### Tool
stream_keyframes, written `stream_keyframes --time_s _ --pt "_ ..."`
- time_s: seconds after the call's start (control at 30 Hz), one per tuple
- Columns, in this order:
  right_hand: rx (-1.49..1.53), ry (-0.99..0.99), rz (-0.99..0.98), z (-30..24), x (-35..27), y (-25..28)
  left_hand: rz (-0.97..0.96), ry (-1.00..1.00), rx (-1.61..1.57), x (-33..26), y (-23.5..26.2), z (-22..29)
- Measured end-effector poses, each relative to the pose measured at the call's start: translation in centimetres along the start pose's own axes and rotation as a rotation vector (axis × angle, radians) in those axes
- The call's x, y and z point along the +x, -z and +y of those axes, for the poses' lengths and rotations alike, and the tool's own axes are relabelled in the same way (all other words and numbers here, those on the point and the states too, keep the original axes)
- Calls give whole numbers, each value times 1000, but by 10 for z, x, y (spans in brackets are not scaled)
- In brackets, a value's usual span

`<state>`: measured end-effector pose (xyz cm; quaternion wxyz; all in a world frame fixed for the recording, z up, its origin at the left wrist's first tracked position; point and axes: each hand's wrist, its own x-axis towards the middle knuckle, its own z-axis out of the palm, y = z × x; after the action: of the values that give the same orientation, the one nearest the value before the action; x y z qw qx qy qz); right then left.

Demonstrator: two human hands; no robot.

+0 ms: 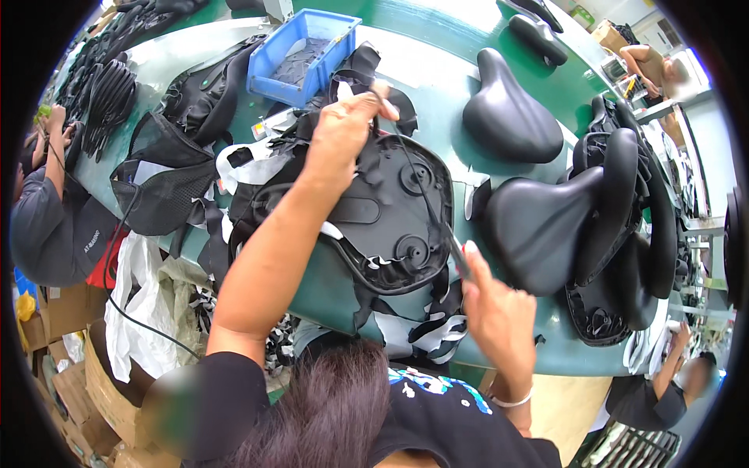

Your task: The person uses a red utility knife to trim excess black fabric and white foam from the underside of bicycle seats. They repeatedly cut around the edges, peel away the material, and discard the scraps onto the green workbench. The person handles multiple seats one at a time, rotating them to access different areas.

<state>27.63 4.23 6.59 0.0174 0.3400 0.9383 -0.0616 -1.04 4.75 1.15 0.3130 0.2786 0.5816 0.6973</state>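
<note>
A black bicycle saddle (pixel 355 210) lies upside down on the green table in front of me, its underside with two round bosses facing up. My left hand (pixel 343 132) is closed at its far edge, pinching the end of a thin black strip of trim (pixel 417 175). That strip stretches taut across the underside toward the near right rim. My right hand (pixel 501 316) is closed round a slim knife (pixel 459 256), whose tip meets the strip at the saddle's right rim. Black and white scraps (pixel 413 331) lie along the near edge.
A blue bin (pixel 300 58) stands beyond the saddle. Finished-looking black saddles (pixel 511 109) lie on the right, several more piled (pixel 546 226) beside them. Black covers (pixel 160 175) are at left. A black cable (pixel 109 273) hangs over the left edge. Other people work at both sides.
</note>
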Motion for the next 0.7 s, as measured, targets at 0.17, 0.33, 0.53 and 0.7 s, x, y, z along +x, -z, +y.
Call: stream_keyframes --time_s 0.17,0.33,0.53,0.7 --pt "-25 348 -32 65 85 42 -122 107 -371 -81 20 8" --pt "-85 559 -89 54 92 41 -520 -289 -222 -111 56 51" --pt "-137 215 -106 36 -2 34 -31 -453 -603 -56 108 101" --pt "-182 160 -108 16 15 44 -767 -456 981 -26 38 45"
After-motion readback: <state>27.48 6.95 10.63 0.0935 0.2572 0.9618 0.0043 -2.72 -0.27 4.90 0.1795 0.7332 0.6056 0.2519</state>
